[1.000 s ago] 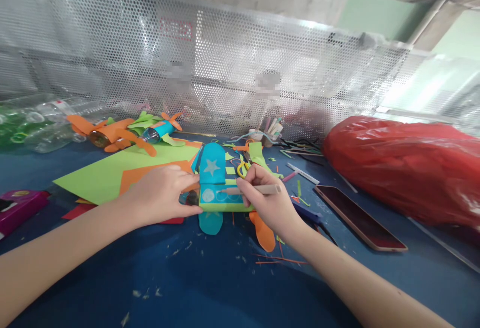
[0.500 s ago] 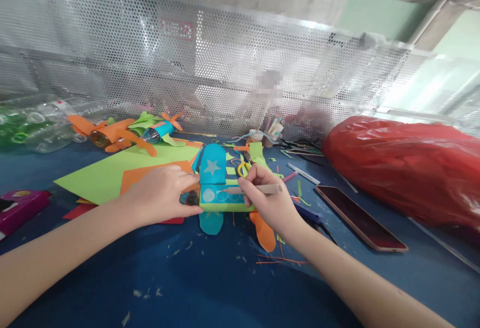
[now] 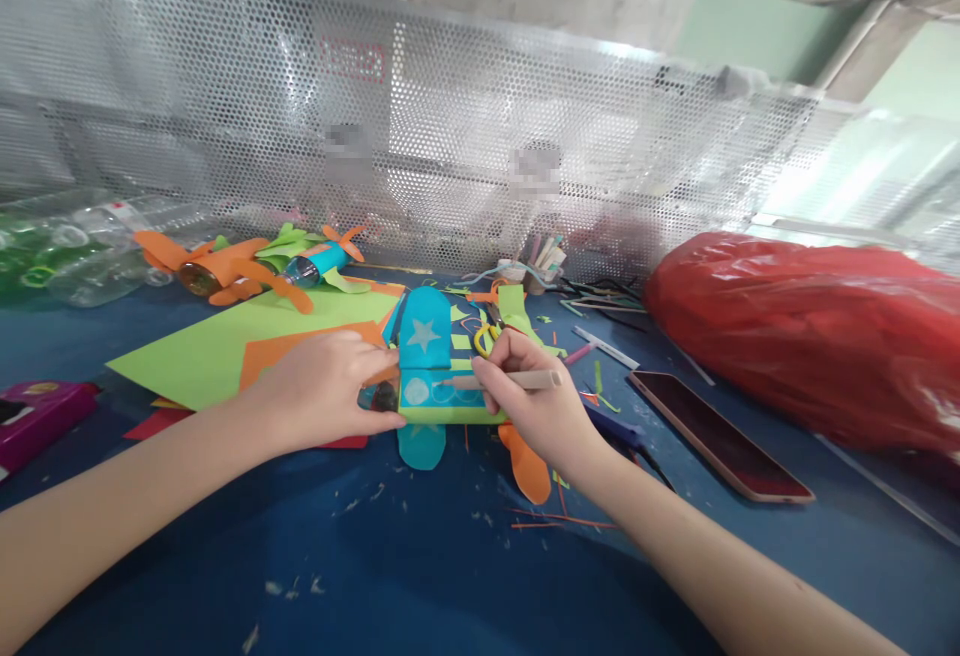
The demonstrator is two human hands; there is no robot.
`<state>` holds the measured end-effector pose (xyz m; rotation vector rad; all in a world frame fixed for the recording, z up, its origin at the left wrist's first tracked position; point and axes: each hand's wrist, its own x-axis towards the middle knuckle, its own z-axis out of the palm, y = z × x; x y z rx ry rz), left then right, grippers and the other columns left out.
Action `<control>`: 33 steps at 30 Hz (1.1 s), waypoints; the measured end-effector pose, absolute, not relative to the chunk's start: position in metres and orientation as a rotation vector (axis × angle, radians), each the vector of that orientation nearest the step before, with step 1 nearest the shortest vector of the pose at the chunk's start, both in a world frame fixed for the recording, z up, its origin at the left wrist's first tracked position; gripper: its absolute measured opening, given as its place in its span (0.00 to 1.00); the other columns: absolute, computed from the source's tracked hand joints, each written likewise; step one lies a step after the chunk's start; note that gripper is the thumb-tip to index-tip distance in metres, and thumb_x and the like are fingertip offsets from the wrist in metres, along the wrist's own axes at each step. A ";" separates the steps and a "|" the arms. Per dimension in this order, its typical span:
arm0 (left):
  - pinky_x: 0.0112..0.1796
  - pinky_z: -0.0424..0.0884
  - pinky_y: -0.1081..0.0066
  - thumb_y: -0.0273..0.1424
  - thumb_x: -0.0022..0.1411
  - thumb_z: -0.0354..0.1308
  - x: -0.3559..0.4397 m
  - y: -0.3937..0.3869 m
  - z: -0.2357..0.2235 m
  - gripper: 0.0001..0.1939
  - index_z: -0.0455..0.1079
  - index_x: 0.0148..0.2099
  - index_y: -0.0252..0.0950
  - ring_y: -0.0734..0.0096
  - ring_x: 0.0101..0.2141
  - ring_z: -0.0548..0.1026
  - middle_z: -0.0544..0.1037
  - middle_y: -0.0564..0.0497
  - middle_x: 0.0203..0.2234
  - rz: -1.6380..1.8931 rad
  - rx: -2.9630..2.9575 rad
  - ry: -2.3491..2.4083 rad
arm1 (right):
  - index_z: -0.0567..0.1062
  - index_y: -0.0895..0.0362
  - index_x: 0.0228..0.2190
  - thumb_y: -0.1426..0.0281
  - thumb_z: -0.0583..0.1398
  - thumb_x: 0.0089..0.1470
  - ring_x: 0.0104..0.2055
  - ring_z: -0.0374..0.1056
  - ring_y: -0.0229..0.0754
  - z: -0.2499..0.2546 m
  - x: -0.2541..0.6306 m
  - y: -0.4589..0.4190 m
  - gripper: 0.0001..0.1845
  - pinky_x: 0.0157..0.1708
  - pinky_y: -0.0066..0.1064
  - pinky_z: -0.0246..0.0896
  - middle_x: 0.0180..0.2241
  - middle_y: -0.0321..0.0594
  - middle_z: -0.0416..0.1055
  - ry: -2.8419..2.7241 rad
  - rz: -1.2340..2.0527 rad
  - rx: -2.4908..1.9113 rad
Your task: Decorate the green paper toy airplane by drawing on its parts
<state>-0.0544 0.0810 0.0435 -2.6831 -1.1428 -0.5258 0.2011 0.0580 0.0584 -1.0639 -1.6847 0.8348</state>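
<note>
A toy airplane made from a plastic bottle wrapped in blue and green paper (image 3: 452, 416) lies crosswise in front of me. Its blue wing (image 3: 425, 308) bears a pale star, and an orange paper piece (image 3: 529, 471) sticks out at its right end. My left hand (image 3: 319, 386) grips the bottle-neck end, thumb below and fingers above. Pinched in my right hand (image 3: 536, 411) is a pale marker (image 3: 540, 379), its tip at the blue side beside a filled white circle (image 3: 416, 392). Further circle outlines show there, partly covered by my right fingers.
Coloured paper sheets (image 3: 187, 361) lie left, with finished toy planes (image 3: 225, 266) and clear bottles (image 3: 97, 271) behind. Yellow-handled scissors (image 3: 484, 339) and scraps are beyond the plane. A phone (image 3: 720, 436) and red plastic bag (image 3: 795, 336) lie right; a perforated metal panel (image 3: 247, 86) stands behind.
The marker tip has shifted very slightly on the blue side with my right hand. My left hand and the airplane stay in place.
</note>
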 end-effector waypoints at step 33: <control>0.36 0.72 0.61 0.47 0.65 0.65 -0.056 0.082 0.042 0.18 0.78 0.48 0.40 0.54 0.38 0.79 0.84 0.47 0.37 -0.571 -2.688 -1.122 | 0.63 0.51 0.25 0.62 0.63 0.57 0.21 0.58 0.35 0.057 0.201 0.058 0.15 0.26 0.31 0.57 0.18 0.27 0.64 -1.684 0.913 -1.007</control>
